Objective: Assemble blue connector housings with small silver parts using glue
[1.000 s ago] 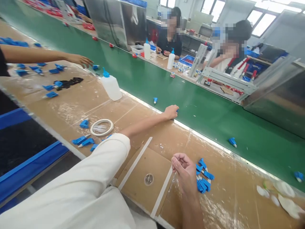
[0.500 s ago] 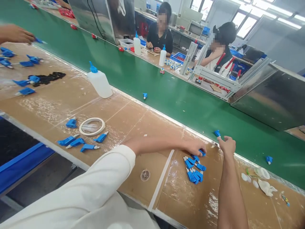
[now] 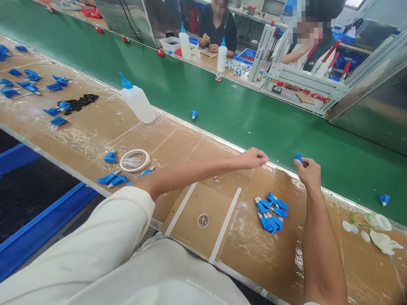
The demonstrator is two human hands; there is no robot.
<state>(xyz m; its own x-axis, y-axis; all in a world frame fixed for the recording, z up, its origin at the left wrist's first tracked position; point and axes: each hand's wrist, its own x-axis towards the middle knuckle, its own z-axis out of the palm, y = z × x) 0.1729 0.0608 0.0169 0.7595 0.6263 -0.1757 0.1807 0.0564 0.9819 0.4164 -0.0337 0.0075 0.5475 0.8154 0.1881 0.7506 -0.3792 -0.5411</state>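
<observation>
My right hand (image 3: 308,170) is raised over the bench edge by the green belt (image 3: 222,114), its fingers pinched on a small blue plastic part (image 3: 298,157). My left hand (image 3: 253,157) hovers to its left with fingertips drawn together and nothing visible in them. Just below both hands, a pile of several blue parts (image 3: 271,210) lies on the taped cardboard bench (image 3: 178,148).
A white squeeze bottle with a blue cap (image 3: 137,101) and a tape ring (image 3: 135,160) sit to the left, with loose blue parts (image 3: 111,178) and black bits (image 3: 81,102). Stray blue pieces (image 3: 194,114) ride the belt. Two people work across it. White scraps (image 3: 383,241) lie at right.
My right hand lifted a blue part from the belt edge. My left hand rose from the blue pile and moved up beside it.
</observation>
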